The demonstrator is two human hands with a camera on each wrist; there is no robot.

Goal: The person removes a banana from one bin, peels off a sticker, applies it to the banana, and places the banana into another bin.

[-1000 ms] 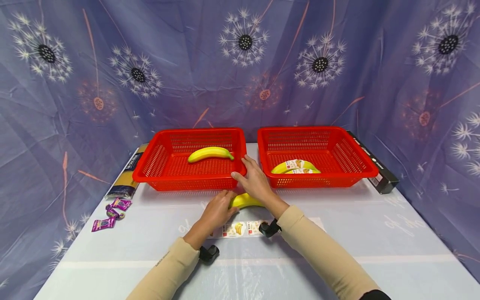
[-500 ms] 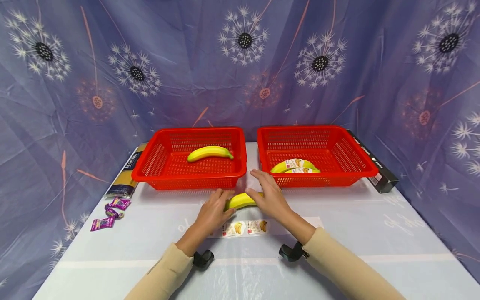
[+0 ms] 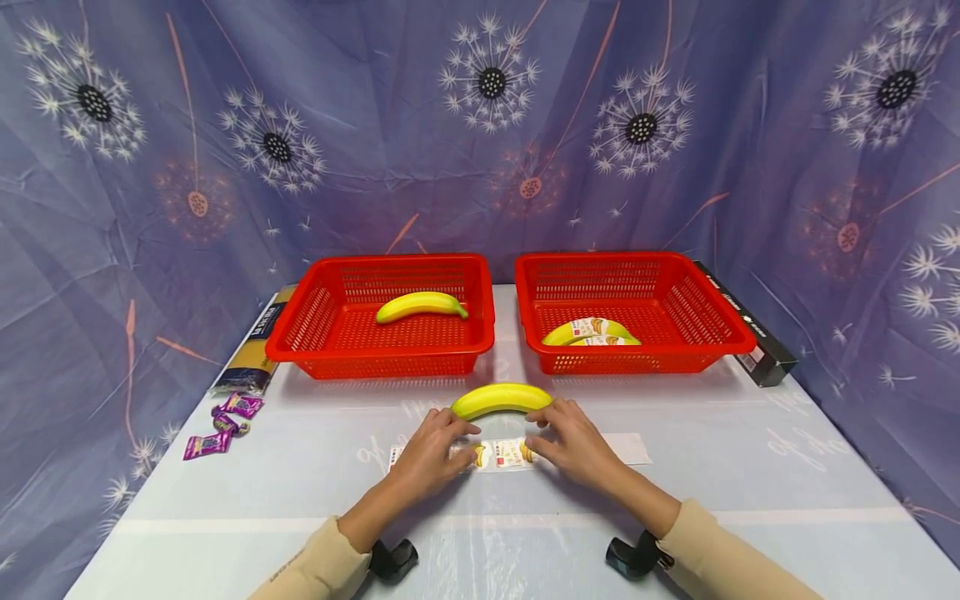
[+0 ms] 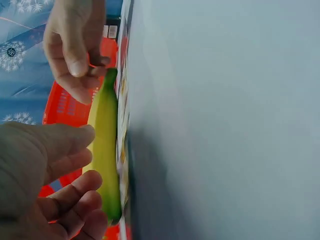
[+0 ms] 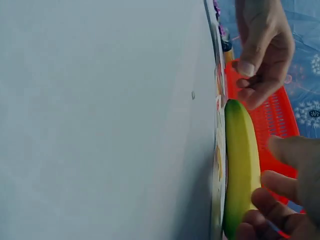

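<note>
A yellow banana (image 3: 501, 398) with greenish ends lies crosswise on the table, in front of the gap between two red baskets. Close to its left end is my left hand (image 3: 429, 454), fingers loosely bent and thumb apart. My right hand (image 3: 576, 442) hovers likewise near the right end. Both wrist views show bent fingers beside the banana (image 4: 104, 145) without wrapping it; whether any fingertip touches it I cannot tell. Nearer to me, a white strip of banana-print stickers (image 3: 510, 454) lies flat between and partly under the hands.
The left red basket (image 3: 390, 364) holds one plain banana (image 3: 420, 307). In the right red basket (image 3: 637, 362) lie two bananas (image 3: 592, 333) with stickers. Purple-wrapped candies (image 3: 207, 446) and a gold-black package (image 3: 255, 346) sit at left, a black box (image 3: 768, 358) at right.
My right hand has drawn back from the left basket's rim, down and right to the sticker strip. My left hand has moved slightly toward me, leaving the banana fully visible.
</note>
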